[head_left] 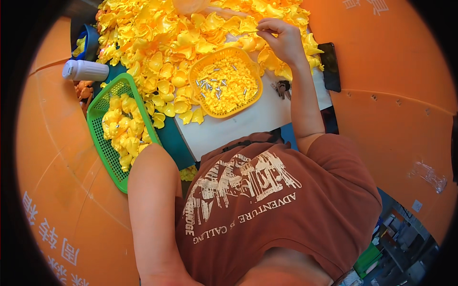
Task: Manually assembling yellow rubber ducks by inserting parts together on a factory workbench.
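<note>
Beyond the yellow basket, my right hand [282,42] reaches over a heap of glossy yellow plastic shells [162,35]. Its thumb and fingertips pinch a thin yellow piece [249,32], seen edge-on, whose kind I cannot make out. The yellow basket [194,86] holds small yellow bits and several short silver metal parts [217,90]. My bare left arm [155,214] is bent beside the green basket, its hand out of sight. Lumpy yellow plastic figures [125,126] fill part of that green mesh basket [106,152].
A pale lilac bottle [87,70] lies at the left, near a blue bin [88,43]. On the right are a black phone-like slab [330,66] and a small dark brown object [282,88]. Orange panels [386,62] flank both sides. White board [224,136] shows in front of my body.
</note>
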Demonstrator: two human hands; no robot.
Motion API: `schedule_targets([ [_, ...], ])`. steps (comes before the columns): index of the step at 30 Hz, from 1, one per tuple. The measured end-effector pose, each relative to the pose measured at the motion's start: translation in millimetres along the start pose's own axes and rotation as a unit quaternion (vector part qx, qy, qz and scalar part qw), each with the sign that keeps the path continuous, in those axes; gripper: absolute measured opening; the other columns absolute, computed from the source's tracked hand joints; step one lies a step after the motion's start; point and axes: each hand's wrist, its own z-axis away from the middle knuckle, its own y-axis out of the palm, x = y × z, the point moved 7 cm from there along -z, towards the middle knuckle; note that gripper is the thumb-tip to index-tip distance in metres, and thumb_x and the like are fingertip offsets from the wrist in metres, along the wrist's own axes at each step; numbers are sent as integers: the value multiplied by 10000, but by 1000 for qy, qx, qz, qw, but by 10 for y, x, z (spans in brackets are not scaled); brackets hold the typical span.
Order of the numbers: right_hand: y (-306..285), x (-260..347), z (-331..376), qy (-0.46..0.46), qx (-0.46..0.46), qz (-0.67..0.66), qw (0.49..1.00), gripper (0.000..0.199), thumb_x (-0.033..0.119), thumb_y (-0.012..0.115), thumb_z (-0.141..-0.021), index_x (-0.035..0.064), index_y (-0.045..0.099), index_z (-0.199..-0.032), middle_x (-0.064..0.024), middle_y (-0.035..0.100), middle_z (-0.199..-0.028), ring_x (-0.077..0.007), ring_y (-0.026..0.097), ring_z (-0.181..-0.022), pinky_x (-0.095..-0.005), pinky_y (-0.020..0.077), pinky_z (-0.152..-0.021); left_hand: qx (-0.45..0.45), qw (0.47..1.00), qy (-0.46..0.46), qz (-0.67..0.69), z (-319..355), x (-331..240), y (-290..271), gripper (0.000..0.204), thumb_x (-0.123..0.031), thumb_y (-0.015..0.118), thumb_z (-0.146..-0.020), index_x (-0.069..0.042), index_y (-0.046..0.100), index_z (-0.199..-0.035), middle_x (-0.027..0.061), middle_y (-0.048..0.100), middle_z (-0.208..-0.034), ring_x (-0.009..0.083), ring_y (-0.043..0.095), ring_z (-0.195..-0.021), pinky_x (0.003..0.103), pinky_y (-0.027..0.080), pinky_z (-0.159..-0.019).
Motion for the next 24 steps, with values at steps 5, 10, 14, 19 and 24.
schedule_targets([
  [5,-24,161,210,-83,-18,-4,996,116,23,672,-743,-1,652,-854,-85,661,-918,-159,639,-813,-250,508,-736,-73,996,-51,0,330,104,-209,410,-470,361,-908,-190,443,-1195,-11,420,-1232,169,361,-1170,440,265,-993],
  [10,199,451,344,-131,-14,-81,988,113,9,673,-736,1,658,-848,-89,664,-930,-184,637,-847,-263,506,-746,-149,942,-285,95,1229,294,69,252,-309,483,-897,-118,579,-1031,133,560,-1084,247,512,-1035,398,400,-883],
  [14,412,759,503,-181,53,-135,973,134,-12,658,-739,9,658,-871,-99,656,-962,-199,634,-841,-285,506,-726,23,369,-909,194,3381,95,454,372,-245,538,-890,-49,418,-1181,106,544,-1058,153,554,-797,229,452,-659],
  [19,813,855,595,-116,157,-160,968,218,81,663,-759,47,638,-973,-109,650,-939,-207,628,-752,-281,496,-645,4,196,-943,269,3902,-158,149,310,-164,543,-885,-58,455,-1162,60,600,-929,114,560,-619,230,435,-519],
  [24,1273,330,740,-18,362,76,929,226,119,620,-714,2,610,-907,-159,623,-724,-294,620,-686,-357,484,-642,49,311,-941,122,3929,-130,-54,271,-122,530,-883,-39,466,-1133,66,608,-900,118,577,-631,208,421,-517],
])
